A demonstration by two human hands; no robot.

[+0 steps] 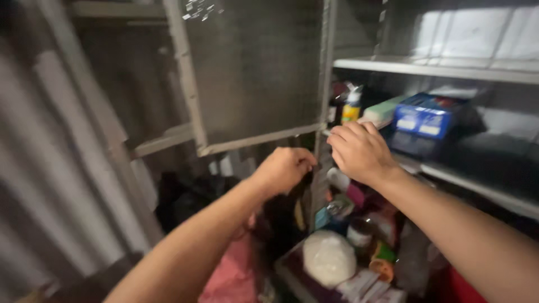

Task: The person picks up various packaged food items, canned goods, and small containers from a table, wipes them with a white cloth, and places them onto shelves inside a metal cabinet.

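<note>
The left hand (pixel 283 168) is curled shut near the mesh cabinet door's (pixel 252 73) lower edge; whatever it pinches is hidden. The right hand (pixel 359 150), fingers bent, rests at the shelf (pixel 477 188) edge, near a blue box (pixel 428 115). Lower items blur together.

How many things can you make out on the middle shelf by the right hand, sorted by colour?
Blue: 1, the blue rectangular carton
Pale green: 1, the pale green flat box
Yellow: 1, the yellow-labelled bottle with a white cap
Dark: 1, the dark bottle
Total: 4
The right hand rests at the shelf edge; further back is too dark to count.
</note>
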